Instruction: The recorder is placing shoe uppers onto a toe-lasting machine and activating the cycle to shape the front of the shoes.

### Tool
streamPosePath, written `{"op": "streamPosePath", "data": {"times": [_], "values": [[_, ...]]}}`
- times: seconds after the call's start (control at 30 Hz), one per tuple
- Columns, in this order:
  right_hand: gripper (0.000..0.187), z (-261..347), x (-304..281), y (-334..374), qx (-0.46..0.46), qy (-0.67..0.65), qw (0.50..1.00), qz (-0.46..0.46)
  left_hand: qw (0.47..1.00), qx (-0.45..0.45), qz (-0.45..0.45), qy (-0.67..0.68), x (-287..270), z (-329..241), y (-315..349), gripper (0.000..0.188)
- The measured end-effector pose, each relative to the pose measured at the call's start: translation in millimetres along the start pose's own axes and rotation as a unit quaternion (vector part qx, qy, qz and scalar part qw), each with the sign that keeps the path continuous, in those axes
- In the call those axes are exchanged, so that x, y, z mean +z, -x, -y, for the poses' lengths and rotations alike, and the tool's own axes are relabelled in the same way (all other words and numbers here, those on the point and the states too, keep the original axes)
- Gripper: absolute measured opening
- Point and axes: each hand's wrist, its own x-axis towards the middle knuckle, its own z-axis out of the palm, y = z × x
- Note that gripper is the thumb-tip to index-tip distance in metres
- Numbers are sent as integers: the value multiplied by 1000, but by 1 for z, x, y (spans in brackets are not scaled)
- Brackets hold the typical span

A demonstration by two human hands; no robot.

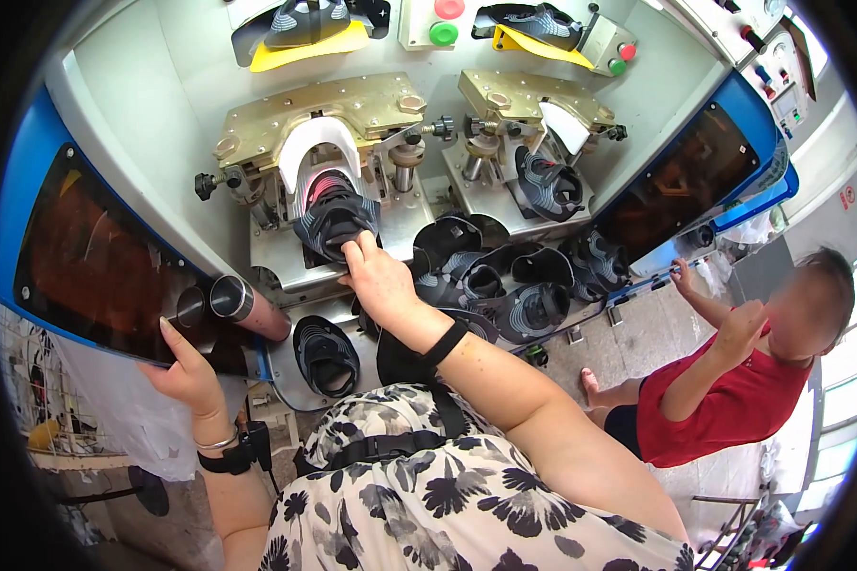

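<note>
A dark sneaker (338,217) with grey lines and a pink-red patch near its toe sits in the left station of a shoe press. My right hand (383,284) is closed on its heel, thumb and fingers pinching the collar. In front of the toe, a white curved pad (320,147) hangs under a brass-coloured clamp plate (305,105). At the left, my left hand (186,376) grips the lower edge of a blue-framed door (86,257) with a dark window. Its thumb lies on the front, and the other fingers are partly hidden behind the edge.
Another sneaker (547,183) sits in the right station. Several dark shoes (533,309) crowd the ledge nearer me, and one shoe (328,357) lies beside a steel tumbler (243,303). Red and green buttons (445,21) are above. A person in red (724,400) is at the right.
</note>
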Motion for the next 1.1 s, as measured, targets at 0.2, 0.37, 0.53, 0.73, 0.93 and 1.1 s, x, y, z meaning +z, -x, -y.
{"op": "streamPosePath", "data": {"times": [0.2,0.37,0.53,0.73,0.93,1.1], "values": [[47,0,0,-1,0,-1,1000,3,1000,-5,-4,3,1,5,2,26],[47,0,0,-1,-2,2,1000,6,1000,-13,-4,1,0,9,3,26],[48,0,-1,0,-2,3,1000,4,1000,-6,0,-7,-1,9,3,26],[47,0,0,0,-3,2,1000,-2,1000,-2,4,-7,-1,9,2,29],[47,1,0,-1,-1,0,1000,3,1000,2,5,-1,-1,12,2,28],[47,1,0,-1,4,1,1000,4,1000,-12,1,-11,-2,12,4,30]]}}
